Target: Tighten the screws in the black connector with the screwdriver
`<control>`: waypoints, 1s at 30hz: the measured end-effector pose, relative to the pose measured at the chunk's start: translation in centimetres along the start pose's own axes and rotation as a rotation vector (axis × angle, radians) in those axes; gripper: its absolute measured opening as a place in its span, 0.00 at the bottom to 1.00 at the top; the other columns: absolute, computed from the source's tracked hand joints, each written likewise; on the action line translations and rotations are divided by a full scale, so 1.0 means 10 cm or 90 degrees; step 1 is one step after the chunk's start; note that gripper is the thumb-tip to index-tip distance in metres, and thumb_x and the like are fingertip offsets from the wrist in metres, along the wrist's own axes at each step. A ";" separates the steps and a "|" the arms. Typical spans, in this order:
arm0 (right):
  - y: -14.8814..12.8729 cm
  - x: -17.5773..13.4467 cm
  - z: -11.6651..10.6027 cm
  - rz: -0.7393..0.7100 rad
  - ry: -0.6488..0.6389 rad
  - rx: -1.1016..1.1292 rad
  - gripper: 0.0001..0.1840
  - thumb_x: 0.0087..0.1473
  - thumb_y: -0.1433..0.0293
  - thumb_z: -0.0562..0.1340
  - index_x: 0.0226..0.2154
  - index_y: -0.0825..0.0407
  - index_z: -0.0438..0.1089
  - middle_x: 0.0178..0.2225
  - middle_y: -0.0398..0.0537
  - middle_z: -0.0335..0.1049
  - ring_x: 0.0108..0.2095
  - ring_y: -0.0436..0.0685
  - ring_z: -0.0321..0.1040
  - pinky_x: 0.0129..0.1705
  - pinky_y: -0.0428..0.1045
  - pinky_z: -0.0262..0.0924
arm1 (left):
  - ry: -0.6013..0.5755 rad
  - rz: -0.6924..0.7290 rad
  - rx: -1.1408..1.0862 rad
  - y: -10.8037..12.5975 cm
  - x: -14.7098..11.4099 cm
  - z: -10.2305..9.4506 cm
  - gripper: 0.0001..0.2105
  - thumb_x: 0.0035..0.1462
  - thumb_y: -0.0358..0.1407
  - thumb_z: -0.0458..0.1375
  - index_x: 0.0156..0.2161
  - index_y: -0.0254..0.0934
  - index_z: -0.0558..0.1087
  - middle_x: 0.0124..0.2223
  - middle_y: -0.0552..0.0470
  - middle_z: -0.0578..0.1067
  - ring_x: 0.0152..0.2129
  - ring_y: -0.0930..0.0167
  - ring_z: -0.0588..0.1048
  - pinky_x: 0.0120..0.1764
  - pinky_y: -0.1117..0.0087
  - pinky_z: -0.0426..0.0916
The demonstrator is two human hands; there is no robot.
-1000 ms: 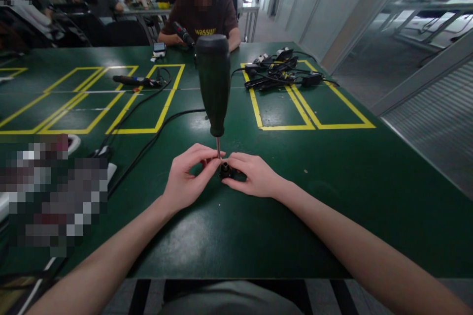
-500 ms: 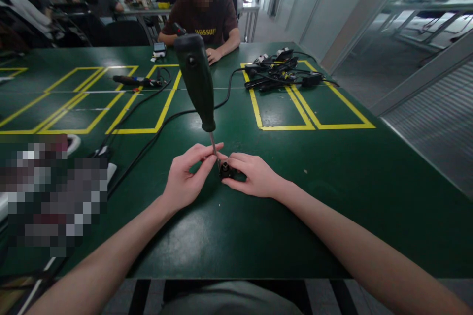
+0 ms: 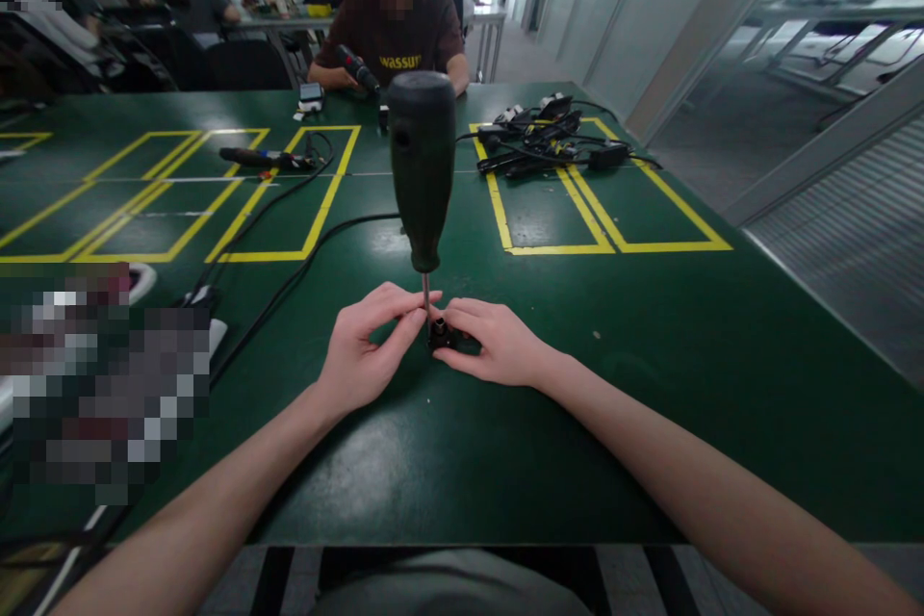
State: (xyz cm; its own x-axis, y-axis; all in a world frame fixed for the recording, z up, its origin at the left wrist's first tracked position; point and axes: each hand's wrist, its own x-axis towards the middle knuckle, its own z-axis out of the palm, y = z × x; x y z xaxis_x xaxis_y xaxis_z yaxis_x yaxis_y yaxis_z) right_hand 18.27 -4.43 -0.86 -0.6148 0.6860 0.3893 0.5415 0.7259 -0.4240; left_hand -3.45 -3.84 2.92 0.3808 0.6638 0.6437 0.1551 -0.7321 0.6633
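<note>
A screwdriver [image 3: 423, 168] with a thick dark green handle stands nearly upright in front of me, its tip down at a small black part [image 3: 442, 335]. The thumb and fingers of my left hand [image 3: 375, 346] pinch its thin metal shaft close to the tip. On the table, my right hand [image 3: 495, 342] is closed around the small black part, thumb on the near side and fingers on the far side. A round metal-rimmed piece shows on top of that part. My fingers hide much of it, and the exact contact of the tip is hard to see.
A tangle of black cables and adapters [image 3: 552, 140] lies at the back right of the green table [image 3: 613, 462]. Another handled tool [image 3: 267, 158] with a cord is at the back left. Across the table sits a person [image 3: 394, 29] beside a power tool [image 3: 357, 69]. Blurred objects [image 3: 130, 395] lie left.
The screwdriver's handle has swung right, from leaning left to nearly upright. Both my hands stay in place. Across the table, the person's power tool has come further into view.
</note>
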 end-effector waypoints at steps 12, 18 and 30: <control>0.01 -0.01 0.02 -0.008 0.009 0.010 0.14 0.66 0.62 0.63 0.49 0.54 0.70 0.41 0.54 0.76 0.41 0.59 0.73 0.41 0.52 0.68 | 0.026 0.000 0.003 -0.03 0.00 0.01 0.06 0.62 0.28 0.65 0.42 0.38 0.82 0.37 0.49 0.84 0.32 0.72 0.81 0.35 0.71 0.75; 0.01 -0.01 0.01 -0.003 -0.002 0.000 0.13 0.66 0.62 0.63 0.48 0.54 0.71 0.41 0.53 0.75 0.41 0.60 0.73 0.41 0.52 0.68 | 0.013 -0.001 -0.004 -0.02 -0.01 -0.01 0.08 0.63 0.27 0.62 0.43 0.38 0.82 0.39 0.49 0.85 0.34 0.72 0.81 0.40 0.69 0.76; 0.00 0.00 0.00 0.000 -0.001 0.008 0.11 0.65 0.63 0.64 0.46 0.53 0.70 0.40 0.53 0.75 0.40 0.60 0.73 0.40 0.52 0.67 | 0.016 -0.029 0.006 -0.01 0.01 -0.01 0.05 0.63 0.33 0.64 0.42 0.38 0.82 0.35 0.49 0.84 0.33 0.70 0.81 0.37 0.68 0.76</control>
State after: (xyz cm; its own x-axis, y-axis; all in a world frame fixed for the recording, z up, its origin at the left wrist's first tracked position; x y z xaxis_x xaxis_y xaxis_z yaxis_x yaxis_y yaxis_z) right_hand 18.25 -4.47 -0.90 -0.6156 0.6858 0.3882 0.5346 0.7253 -0.4337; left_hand -3.49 -3.75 2.94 0.3507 0.7004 0.6217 0.1804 -0.7019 0.6890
